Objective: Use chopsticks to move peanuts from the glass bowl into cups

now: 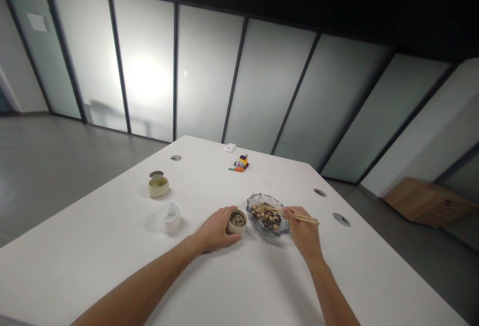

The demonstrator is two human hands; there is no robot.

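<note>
My left hand [217, 229] is wrapped around a small round pale cup [237, 229], which stands on the table and holds striped seeds that look like sunflower seeds [237, 218]. Between the fingers of my right hand [304, 233] is a pair of wooden chopsticks [307, 218]. Their tips reach into a clear, wavy-edged glass bowl [277, 199] just right of the cup. Inside that bowl lies a mix of light tan nuts [258, 210] and dark seeds [267, 222]. Whether the chopstick tips pinch a piece is too small to tell.
On the white table [123, 246], a white square container [169, 217] and an olive-green round tin [158, 186] stand to the left, its lid [156, 174] behind. Farther back are a yellow toy vehicle [243, 161], an orange carrot-shaped piece [238, 169] and a white box [230, 148].
</note>
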